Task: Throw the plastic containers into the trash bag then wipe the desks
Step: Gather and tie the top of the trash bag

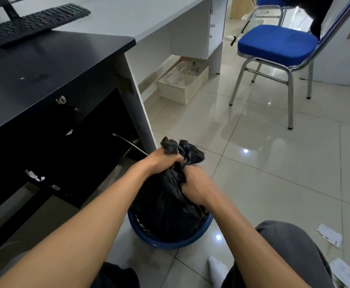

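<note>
Trash bag contents hidden by black plastic, keyboard cut off at left edge, monitor stand cropped at top.

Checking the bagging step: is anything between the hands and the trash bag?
Nothing visible. The left hand and right hand both grip the gathered neck of the black trash bag, which sits in the blue basket on the floor.

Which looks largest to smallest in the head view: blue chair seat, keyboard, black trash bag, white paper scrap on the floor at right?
1. Black trash bag, though nearness to the camera inflates it
2. Keyboard and blue chair seat: look alike, unranked
3. White paper scrap
</note>
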